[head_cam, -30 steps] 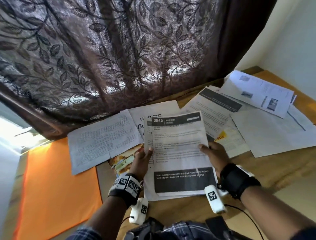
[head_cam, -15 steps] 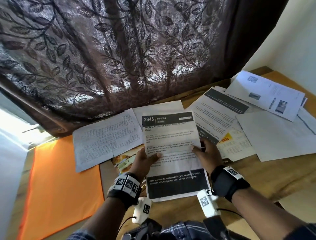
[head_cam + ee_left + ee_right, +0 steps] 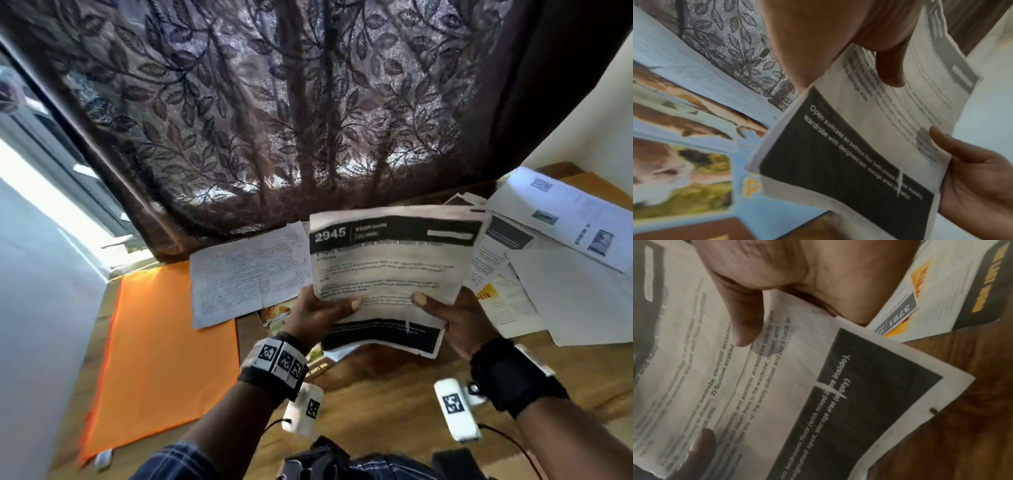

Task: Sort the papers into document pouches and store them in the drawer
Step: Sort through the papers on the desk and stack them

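I am holding the printed sheets lifted off the tabletop, my left hand and right hand each pinching a side edge, thumbs on top. I am probably keeping them squared for slipping into the orange pouch.

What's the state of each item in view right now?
2945 sheet: lifted off the desk, held at both side edges, small tear in bottom black band.
Left hand: grips sheet.
Right hand: grips sheet.
Orange pouch: flat on desk.
Loose papers: spread flat, overlapping.
Curtain: drawn.

head view looks down from above; both wrist views closely share the held sheet.
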Demonstrator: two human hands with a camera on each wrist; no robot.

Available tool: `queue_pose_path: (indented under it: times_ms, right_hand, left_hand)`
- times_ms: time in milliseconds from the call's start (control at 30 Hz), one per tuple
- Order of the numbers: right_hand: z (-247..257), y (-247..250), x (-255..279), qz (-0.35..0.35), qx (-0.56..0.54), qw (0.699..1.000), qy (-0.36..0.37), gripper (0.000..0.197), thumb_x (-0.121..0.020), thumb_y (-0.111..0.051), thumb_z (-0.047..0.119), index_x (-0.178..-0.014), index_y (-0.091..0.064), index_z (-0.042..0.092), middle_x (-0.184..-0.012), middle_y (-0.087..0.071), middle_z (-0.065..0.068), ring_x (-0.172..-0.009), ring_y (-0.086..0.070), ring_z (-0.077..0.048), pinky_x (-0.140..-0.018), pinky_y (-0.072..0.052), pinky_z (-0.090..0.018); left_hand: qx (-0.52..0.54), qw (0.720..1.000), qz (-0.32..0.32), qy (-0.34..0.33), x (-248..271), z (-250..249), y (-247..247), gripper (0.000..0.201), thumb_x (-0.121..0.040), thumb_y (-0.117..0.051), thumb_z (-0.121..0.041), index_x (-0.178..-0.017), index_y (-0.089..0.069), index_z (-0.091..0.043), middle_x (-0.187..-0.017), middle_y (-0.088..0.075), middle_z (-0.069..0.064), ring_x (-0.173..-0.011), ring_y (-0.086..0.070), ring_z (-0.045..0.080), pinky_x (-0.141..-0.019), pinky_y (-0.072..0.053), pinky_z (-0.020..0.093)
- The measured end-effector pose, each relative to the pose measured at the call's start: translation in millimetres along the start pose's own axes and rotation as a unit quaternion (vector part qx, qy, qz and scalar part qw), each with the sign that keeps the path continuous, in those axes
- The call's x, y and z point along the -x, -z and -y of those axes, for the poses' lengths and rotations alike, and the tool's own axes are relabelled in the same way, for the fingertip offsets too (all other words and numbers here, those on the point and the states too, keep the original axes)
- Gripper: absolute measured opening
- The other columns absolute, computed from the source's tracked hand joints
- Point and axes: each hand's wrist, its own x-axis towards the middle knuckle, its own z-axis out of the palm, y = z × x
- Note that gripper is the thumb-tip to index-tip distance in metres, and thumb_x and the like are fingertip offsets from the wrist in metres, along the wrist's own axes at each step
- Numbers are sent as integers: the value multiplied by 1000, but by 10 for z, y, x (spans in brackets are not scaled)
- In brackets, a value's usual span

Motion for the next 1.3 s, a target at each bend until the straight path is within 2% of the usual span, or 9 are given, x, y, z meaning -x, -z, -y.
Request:
queue_pose_path:
  times_ms: [100,267,400,467,567,667,867,1100,1300]
  right_hand:
    - [-112,-19,52,-12,43,999,6,36,-83,-69,14,-114,-71,31,-119,-73,0,-116,-66,-18,-101,-49,-39]
    - [-126,-86,148,-115,56,992,13,24,-87,-70,20,-111,-71,23,-107,-76,10,-111,-68,-18,-97,-55,-33]
    - [-316,28,249,-194,87,977,-20,50,-74,-80,55,-112,-72,24,-111,-75,1,-107,-70,-26,-101,-50,-54]
    - [-382,-11,325,-218,67,973,-28,36,-82,-77,40,-112,-72,21,-115,-74,-2,-109,-69,-26,-103,-48,-55]
    - [-486,-89,432,-246,51,967,-47,16,-91,-69,15,-106,-73,17,-112,-74,-5,-109,-68,-26,-105,-47,-54]
    - [-584,-138,518,-260,39,963,-63,17,-88,-73,21,-105,-75,20,-111,-75,-7,-109,-69,-28,-102,-47,-59]
    - [-628,-223,623,-284,11,956,-73,21,-93,-65,10,-111,-71,18,-112,-75,-4,-108,-70,-26,-103,-49,-54]
    - [-586,-258,600,-281,29,956,-83,15,-94,-65,11,-106,-73,13,-106,-77,-7,-102,-72,-27,-99,-51,-53]
    - [-640,-291,541,-251,22,962,-101,16,-93,-66,15,-107,-72,12,-103,-77,-4,-102,-72,-25,-97,-54,-48]
  left_hand:
    - [-86,996,25,23,14,199,168,29,-79,-81,-7,-106,-70,-11,-105,-75,10,-97,-72,16,-86,-60,35]
    - [-288,957,9,7,-125,338,669,30,-84,-70,-10,-101,-65,-33,-90,-73,-11,-80,-69,0,-77,-59,29]
    - [-635,770,-67,-2,-138,239,1062,23,-92,-62,-34,-115,-62,-32,-114,-70,-5,-105,-65,23,-88,-51,39]
    - [-690,723,-28,-21,-168,220,1127,33,-94,-58,-45,-123,-59,-30,-128,-61,-3,-119,-56,23,-96,-44,42]
    - [-717,697,9,-29,-301,292,1141,52,-93,-53,-57,-134,-51,-26,-137,-53,-1,-126,-50,23,-99,-42,43]
    - [-727,686,35,-11,-423,361,1091,62,-92,-51,-60,-139,-42,-21,-139,-49,4,-126,-50,28,-99,-43,48]
    - [-773,630,80,-14,-538,323,1040,43,-101,-42,-42,-133,-41,-14,-130,-49,13,-115,-54,35,-87,-52,50]
    - [-756,649,79,-18,-544,137,923,28,-101,-43,-25,-122,-54,-10,-125,-48,10,-111,-56,32,-75,-55,48]
    - [-646,761,34,-52,-490,-266,325,26,-96,-45,-30,-101,-58,-9,-112,-56,15,-98,-63,38,-74,-50,44]
